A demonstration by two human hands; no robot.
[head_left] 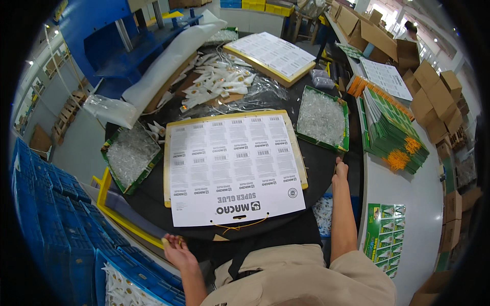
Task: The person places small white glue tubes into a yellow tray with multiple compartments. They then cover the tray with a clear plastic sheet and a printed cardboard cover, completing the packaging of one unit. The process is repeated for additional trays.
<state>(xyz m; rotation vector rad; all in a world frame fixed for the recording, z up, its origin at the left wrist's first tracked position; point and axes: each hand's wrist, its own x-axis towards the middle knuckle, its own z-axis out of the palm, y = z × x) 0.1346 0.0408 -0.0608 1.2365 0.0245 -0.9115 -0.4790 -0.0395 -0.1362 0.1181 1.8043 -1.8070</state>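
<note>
A round black table (321, 168) lies before me. On its near part, a white printed Macao Super Glue card sheet (233, 172) covers a yellow-edged board, with an orange cord through its holes. My right hand (339, 168) is at the table's right edge, below a green tray of small clear plastic pieces (321, 116); its grip is unclear. My left hand (176, 244) is palm up with bent fingers near the front left edge, by a yellow frame (130, 225). White pointed glue bottles (218, 82) lie heaped at the far side.
A second tray of clear pieces (132, 153) is at left. Another board with a printed sheet (271, 55) lies farther back. Blue crates (57, 214) stand at left. At right, a white counter (402, 183) holds stacked green cards (398, 134). A person (410, 32) is far off.
</note>
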